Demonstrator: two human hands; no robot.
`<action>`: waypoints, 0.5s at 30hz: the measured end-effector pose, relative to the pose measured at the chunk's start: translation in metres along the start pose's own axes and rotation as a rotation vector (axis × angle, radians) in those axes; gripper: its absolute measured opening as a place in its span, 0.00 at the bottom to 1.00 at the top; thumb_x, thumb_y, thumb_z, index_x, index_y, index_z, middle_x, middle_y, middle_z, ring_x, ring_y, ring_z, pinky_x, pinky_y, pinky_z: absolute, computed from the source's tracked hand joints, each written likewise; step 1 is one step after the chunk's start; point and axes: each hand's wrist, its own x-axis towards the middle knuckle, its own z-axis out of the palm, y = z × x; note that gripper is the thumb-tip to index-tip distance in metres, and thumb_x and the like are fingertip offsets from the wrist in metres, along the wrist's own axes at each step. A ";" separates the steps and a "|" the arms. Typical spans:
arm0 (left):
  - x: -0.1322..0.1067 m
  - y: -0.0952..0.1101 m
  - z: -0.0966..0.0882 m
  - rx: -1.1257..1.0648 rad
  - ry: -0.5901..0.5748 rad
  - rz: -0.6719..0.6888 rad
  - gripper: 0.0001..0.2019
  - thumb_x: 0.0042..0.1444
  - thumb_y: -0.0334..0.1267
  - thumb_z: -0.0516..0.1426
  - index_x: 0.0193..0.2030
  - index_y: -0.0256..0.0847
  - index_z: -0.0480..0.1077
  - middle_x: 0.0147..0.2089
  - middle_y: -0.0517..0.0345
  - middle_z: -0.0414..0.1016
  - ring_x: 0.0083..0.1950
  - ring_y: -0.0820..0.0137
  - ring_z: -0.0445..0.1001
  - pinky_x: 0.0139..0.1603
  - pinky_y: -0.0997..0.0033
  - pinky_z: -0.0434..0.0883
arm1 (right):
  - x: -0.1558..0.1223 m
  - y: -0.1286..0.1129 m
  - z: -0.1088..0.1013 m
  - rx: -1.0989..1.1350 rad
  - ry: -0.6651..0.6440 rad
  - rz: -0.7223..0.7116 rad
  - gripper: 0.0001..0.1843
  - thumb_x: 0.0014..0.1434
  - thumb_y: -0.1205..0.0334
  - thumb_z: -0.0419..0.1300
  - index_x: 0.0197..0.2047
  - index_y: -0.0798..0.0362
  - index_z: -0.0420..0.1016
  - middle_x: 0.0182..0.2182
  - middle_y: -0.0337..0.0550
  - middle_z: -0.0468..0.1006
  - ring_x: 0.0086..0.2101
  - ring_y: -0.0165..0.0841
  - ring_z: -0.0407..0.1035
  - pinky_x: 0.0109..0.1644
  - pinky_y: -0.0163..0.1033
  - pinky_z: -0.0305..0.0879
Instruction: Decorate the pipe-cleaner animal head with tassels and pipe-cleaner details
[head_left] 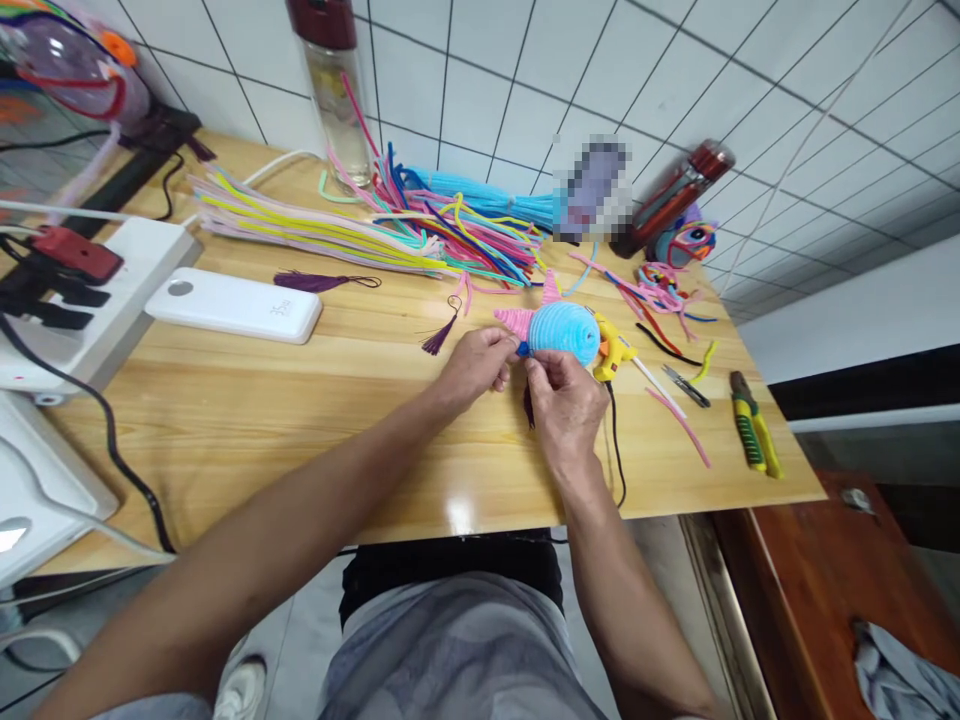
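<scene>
My left hand is closed, thumb and forefinger pinching a small dark blue pipe-cleaner piece. Close against it, my right hand is also pinched shut at the piece's right end. A dark purple tassel hangs beneath the right fingertips; its upper cord is hidden by them. Just beyond both hands lies a light blue ball of coiled pipe cleaner, with pink pointed pieces at its left and upper side. To its right is a yellow glue gun with a white glue stick.
Pipe-cleaner bundles lie along the wall with a glass bottle. A power bank and power strip are left, with loose tassels nearby. Snips and pliers lie right. The glue gun's cord crosses the front edge.
</scene>
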 end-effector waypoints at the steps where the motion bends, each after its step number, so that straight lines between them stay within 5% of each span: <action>1: 0.000 0.000 0.000 0.005 -0.007 0.002 0.08 0.64 0.33 0.60 0.32 0.40 0.71 0.25 0.61 0.75 0.17 0.77 0.66 0.19 0.75 0.61 | 0.000 0.001 0.001 -0.003 -0.002 -0.003 0.07 0.66 0.57 0.65 0.41 0.48 0.85 0.35 0.43 0.90 0.35 0.40 0.83 0.44 0.44 0.77; 5: -0.001 -0.002 -0.001 0.040 -0.036 0.012 0.08 0.64 0.33 0.58 0.32 0.41 0.71 0.25 0.62 0.73 0.19 0.75 0.67 0.20 0.73 0.61 | -0.003 0.004 0.003 0.006 0.011 -0.028 0.10 0.66 0.57 0.64 0.44 0.49 0.86 0.36 0.44 0.90 0.35 0.39 0.83 0.44 0.44 0.78; 10: -0.013 0.005 -0.001 0.142 0.105 0.223 0.10 0.61 0.37 0.59 0.28 0.41 0.69 0.24 0.65 0.67 0.24 0.75 0.61 0.26 0.72 0.58 | -0.010 0.006 -0.001 0.118 0.031 0.015 0.11 0.67 0.55 0.64 0.48 0.48 0.86 0.38 0.43 0.88 0.36 0.38 0.81 0.46 0.45 0.78; 15: -0.023 0.012 -0.002 0.109 -0.102 0.263 0.12 0.59 0.46 0.61 0.30 0.42 0.68 0.23 0.68 0.60 0.24 0.75 0.57 0.26 0.71 0.56 | -0.015 0.008 -0.002 0.203 0.006 0.051 0.13 0.70 0.52 0.62 0.47 0.48 0.85 0.37 0.43 0.86 0.38 0.38 0.80 0.42 0.43 0.77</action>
